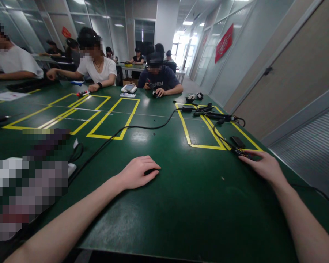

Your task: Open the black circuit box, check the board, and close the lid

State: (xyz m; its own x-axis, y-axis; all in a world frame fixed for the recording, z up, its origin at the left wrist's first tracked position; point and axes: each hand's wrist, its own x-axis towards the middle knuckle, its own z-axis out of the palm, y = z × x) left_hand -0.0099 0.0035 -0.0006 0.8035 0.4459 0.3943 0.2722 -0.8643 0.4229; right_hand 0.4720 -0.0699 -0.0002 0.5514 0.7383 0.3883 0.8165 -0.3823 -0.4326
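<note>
My left hand (pixel 139 172) rests on the green table (pixel 181 197) near the middle, its fingers together and slightly curled, thumb a little apart, with nothing in it. At the right, my right hand (pixel 263 164) has its thumb and fingers around a small dark part with wires (pixel 239 152), which lies by the corner of the yellow tape. A black cable runs from that part up to a black jointed device (pixel 214 115). Just behind my right fingers lies a flat black box (pixel 237 141).
Yellow tape outlines (pixel 205 147) mark the table. A long black cable (pixel 145 128) crosses it to a small adapter (pixel 187 109). Small black-and-white items (pixel 190 98) sit at the far right. Several people sit across the table; one in dark clothing (pixel 164 80) handles a small object.
</note>
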